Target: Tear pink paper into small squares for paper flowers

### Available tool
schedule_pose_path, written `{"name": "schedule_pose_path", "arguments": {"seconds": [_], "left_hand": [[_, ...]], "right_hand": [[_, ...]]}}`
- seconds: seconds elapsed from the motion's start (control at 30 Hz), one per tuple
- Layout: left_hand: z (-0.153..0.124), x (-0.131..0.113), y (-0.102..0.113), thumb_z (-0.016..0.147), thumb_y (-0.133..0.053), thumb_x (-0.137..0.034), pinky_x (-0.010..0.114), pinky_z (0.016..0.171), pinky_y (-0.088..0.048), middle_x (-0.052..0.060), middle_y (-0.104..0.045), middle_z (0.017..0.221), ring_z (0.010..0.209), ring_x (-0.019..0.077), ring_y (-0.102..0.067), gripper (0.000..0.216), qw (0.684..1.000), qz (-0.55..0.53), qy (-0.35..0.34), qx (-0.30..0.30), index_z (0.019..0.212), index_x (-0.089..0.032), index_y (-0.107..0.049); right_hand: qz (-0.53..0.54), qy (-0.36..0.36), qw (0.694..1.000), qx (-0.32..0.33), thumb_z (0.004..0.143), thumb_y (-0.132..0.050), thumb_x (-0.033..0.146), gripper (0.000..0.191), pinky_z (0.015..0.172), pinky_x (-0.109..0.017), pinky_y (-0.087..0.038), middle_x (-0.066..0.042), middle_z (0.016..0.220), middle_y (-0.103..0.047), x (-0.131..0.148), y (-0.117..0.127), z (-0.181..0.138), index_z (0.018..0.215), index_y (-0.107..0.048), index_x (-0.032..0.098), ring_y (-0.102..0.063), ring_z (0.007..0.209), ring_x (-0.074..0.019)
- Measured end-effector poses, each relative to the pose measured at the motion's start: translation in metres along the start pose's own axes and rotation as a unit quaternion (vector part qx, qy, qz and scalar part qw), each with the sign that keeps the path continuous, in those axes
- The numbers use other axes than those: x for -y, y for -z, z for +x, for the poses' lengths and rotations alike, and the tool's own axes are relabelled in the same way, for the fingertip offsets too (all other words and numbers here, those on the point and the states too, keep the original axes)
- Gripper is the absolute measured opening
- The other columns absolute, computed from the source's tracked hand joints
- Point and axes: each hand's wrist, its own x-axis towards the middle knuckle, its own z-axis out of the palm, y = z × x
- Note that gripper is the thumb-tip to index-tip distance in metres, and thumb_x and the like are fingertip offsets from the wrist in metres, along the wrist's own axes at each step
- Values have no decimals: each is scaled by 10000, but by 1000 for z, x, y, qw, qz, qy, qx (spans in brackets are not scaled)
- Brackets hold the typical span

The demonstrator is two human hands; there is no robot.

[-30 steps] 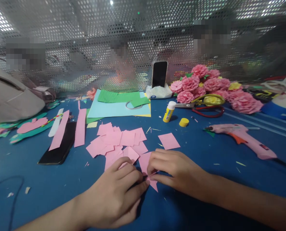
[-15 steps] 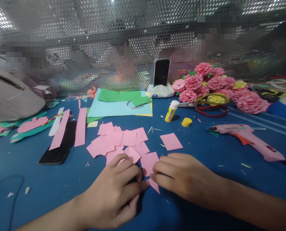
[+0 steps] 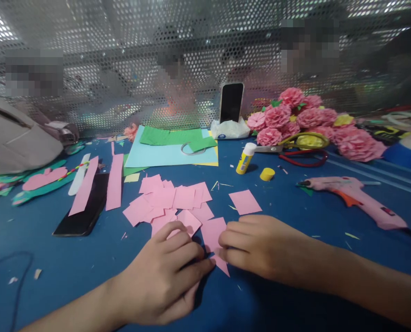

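My left hand (image 3: 167, 272) is closed, its fingers curled down and the index fingertip pressing on a small pink paper piece (image 3: 221, 266) at the table's front middle. From the other side my right hand (image 3: 261, 249) pinches the same piece, which looks folded to a pointed corner; part of it is hidden under the fingers. Just beyond the fingertips lies a pink paper square (image 3: 213, 233), partly covered by my right hand. A loose pile of pink paper squares (image 3: 162, 197) spreads beyond my left hand. Another single square (image 3: 245, 202) rests apart, past my right knuckles.
A glue stick (image 3: 246, 158) stands uncapped beside its yellow cap (image 3: 267, 174). At right are a pink glue gun (image 3: 357, 198), scissors (image 3: 304, 147) and paper flowers (image 3: 278, 115). Pink strips (image 3: 114, 182) lie by a black phone (image 3: 83, 212) at left. Perforated metal (image 3: 129, 69) closes the back.
The view has shifted very slightly. Both hands stay on the pink paper piece, with my right hand's fingers a little lower and flatter.
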Motion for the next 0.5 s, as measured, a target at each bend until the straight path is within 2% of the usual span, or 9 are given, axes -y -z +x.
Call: {"name": "schedule_pose_path", "arguments": {"seconds": [0.23,0.5], "left_hand": [[-2,-3,-2,857,-482,-132,471,925,-345,105,-639,1002,877,229,-511,383,1000,18,-6,12,1223,-87,-586],[4,-5,5,844,-487,-119,408,810,-389,79,-564,974,890,217,-499,362,991,-87,99,20,1157,-210,-644]], "right_hand": [[22,-13,1000,2,945,-509,166,106,645,-297,-305,-11,900,-594,0,0,-2,880,-591,175,-461,767,-167],[7,-38,999,-9,927,-530,182,78,633,-315,-273,1,901,-604,5,-5,-3,910,-606,190,-454,759,-175]]}}
